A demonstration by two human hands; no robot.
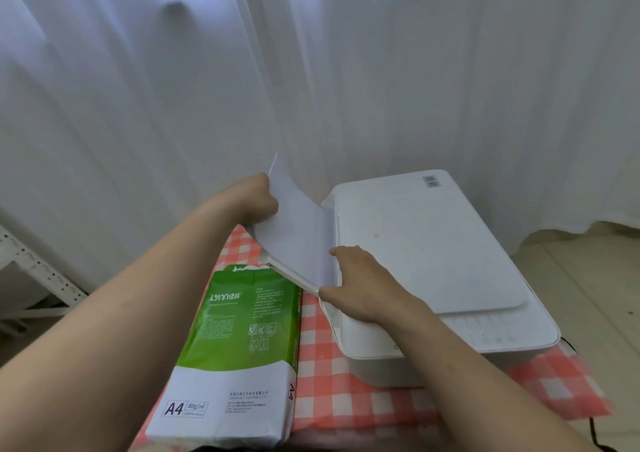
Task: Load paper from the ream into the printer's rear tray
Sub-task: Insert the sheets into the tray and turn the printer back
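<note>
Opened ream, sheets in rear tray, left hand, right hand holding them

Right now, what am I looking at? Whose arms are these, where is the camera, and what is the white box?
No robot here: a person wears one camera on the head, looking down at their own arms. The white box is a printer on a red-checked tablecloth, before a white curtain. Beside it lies an opened green ream of A4 paper. The left hand grips a sheaf of sheets by its far edge, resting it on the rear tray; the right hand touches the near side, its grip unclear.
</note>
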